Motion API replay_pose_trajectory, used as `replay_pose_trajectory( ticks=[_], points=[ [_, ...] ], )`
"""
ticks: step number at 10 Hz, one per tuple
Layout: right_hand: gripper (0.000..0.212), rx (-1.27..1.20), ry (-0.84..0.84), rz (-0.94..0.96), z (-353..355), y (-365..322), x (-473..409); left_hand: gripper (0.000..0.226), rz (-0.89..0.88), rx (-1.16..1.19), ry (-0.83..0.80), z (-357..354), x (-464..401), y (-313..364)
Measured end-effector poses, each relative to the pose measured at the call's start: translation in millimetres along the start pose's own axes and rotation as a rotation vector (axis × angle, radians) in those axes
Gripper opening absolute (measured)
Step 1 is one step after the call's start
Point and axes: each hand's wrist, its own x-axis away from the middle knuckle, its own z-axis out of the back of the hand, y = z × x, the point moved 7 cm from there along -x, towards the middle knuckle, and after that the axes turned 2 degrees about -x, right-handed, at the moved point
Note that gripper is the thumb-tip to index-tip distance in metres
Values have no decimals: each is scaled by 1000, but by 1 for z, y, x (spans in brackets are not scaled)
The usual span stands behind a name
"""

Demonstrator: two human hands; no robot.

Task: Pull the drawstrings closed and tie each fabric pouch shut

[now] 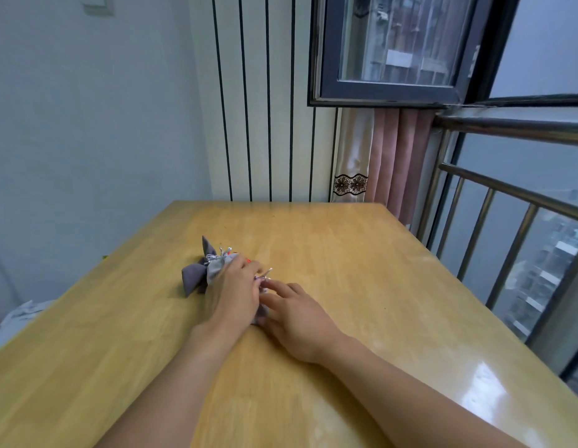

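Note:
Two fabric pouches lie bunched together left of the middle of the wooden table [345, 270]: a dark grey pouch [193, 279] and a light grey pouch [216, 267] with silvery strings at its gathered neck. My left hand [236, 294] lies over a third grey pouch [261, 313], of which only a small edge shows between my hands. Its fingertips pinch a thin silvery drawstring [267, 271] whose ends stick out past them. My right hand [297, 315] rests beside it on the table, fingers stretched out and touching the pouch near the string.
The table's far edge meets a striped wall and a pink curtain [394, 163]. A metal railing [507, 195] and window run along the right side. Some pale cloth [22, 313] lies beyond the table's left edge.

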Motion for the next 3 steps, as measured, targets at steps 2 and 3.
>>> replay_pose_trajectory(
  ticks=[2, 3],
  points=[
    [37, -90, -100, -101, -1, 9, -5, 29, 87, 169, -322, -18, 6, -2],
    [34, -303, -78, -232, 34, 14, -16, 32, 82, 294, -503, -12, -4, 7]
  ],
)
